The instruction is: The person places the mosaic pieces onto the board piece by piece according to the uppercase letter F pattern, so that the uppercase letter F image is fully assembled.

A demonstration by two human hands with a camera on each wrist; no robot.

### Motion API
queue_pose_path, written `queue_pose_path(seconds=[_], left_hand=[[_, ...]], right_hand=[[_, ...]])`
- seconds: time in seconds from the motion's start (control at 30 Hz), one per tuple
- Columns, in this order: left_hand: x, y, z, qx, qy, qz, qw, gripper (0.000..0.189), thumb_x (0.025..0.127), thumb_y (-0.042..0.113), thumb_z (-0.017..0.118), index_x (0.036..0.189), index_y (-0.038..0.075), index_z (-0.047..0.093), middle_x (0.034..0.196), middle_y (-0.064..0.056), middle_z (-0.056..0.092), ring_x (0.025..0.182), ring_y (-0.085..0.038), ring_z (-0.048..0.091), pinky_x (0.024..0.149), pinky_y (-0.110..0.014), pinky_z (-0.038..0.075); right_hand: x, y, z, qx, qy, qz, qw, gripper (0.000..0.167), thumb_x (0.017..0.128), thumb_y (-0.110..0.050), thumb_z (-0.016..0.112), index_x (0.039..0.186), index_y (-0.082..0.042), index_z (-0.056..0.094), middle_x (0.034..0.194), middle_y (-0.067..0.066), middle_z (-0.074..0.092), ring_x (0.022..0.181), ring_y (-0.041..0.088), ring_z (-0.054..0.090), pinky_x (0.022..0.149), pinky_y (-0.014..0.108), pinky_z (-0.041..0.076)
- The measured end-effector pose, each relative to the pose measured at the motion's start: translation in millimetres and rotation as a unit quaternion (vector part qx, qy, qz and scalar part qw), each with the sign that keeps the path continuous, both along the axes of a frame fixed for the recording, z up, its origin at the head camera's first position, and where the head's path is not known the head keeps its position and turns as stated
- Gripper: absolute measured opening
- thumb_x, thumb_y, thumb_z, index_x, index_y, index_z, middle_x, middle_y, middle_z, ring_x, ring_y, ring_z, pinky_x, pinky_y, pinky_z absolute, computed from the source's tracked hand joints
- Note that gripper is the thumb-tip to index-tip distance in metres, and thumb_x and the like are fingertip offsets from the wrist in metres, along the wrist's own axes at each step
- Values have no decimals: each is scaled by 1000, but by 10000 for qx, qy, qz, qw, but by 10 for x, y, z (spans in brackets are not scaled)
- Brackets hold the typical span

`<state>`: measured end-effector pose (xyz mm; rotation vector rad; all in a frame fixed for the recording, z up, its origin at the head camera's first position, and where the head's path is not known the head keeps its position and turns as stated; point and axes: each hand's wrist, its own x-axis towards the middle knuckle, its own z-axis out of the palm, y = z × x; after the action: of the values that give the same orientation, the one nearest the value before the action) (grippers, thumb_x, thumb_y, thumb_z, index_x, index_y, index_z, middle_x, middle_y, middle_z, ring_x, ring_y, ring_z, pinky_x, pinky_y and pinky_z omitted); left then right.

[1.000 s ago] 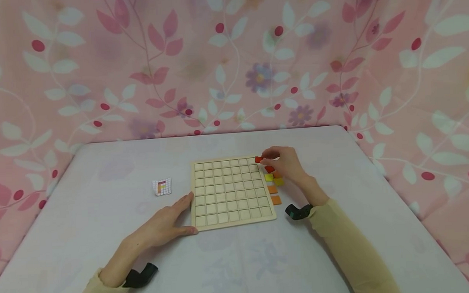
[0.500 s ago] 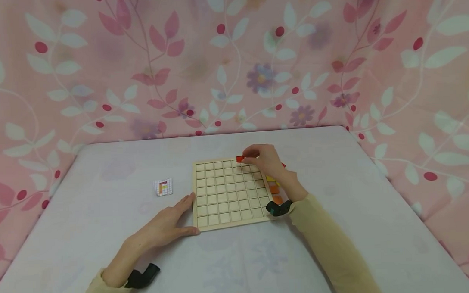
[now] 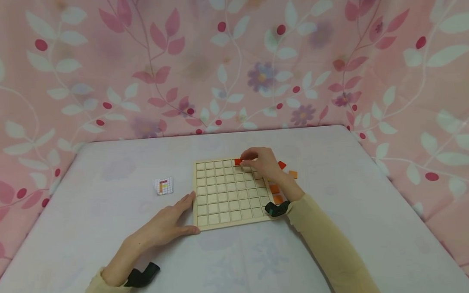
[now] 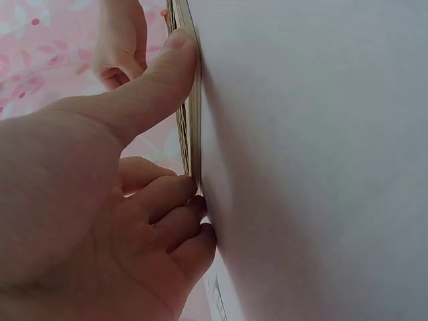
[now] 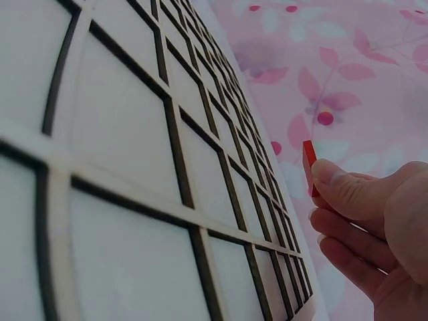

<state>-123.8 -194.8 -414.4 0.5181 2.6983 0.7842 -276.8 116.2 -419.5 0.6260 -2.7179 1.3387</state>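
Observation:
My right hand pinches a small red square tile between thumb and fingertips, over the far row of the pale wooden grid board. In the right wrist view the red tile stands out past the thumb, just off the board's grid. My left hand lies at the board's left side, with its fingertips touching the edge and the thumb at the near left corner. The left wrist view shows this thumb against the board's rim. All the grid squares I can see hold no tile.
Right of the board lie another red tile and orange tiles, partly behind my right wrist. A small paper card with a coloured grid pattern lies to the left. A floral cloth hangs behind the white table.
My right hand has carried the red tile left from the board's far right corner, then lowered it slightly toward the far row. My left hand stays at the board's edge.

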Motion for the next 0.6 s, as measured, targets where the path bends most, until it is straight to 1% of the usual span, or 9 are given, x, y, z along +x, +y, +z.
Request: queue_pose_path(seconds=[0.1,0.33,0.47,0.6], left_hand=[[3,-4,-2,17,-53,27,10000,103,83,49,78,159,6,23,162,-20,28,147,-40,31,114,-59,31],[-3,2,2,34,-100,61,9999,104,82,50,78,159,7,23,162,-20,27,148,-40,29,115,-60,31],[-4,7,-4,35,-189,83,9998,105,82,51,78,159,7,22,163,-20,26,149,-40,28,115,-60,30],[-3,7,-8,26,-197,98,9998,106,81,52,78,159,8,23,162,-20,26,148,-41,28,114,-63,29]], right_hand=[[-9,-8,-40,19,-93,15,10000,16,89,-18,77,103,-10,76,99,4,76,97,21,69,85,39,54],[-10,3,-90,29,-482,209,9986,18,90,-22,76,105,-12,75,103,2,74,100,20,66,92,39,53],[3,8,-103,164,-538,197,9982,17,91,-23,75,106,-14,75,104,1,74,99,19,67,92,38,53],[9,2,-97,167,-565,214,9980,16,91,-22,75,105,-14,75,103,0,74,100,19,67,93,39,53]])
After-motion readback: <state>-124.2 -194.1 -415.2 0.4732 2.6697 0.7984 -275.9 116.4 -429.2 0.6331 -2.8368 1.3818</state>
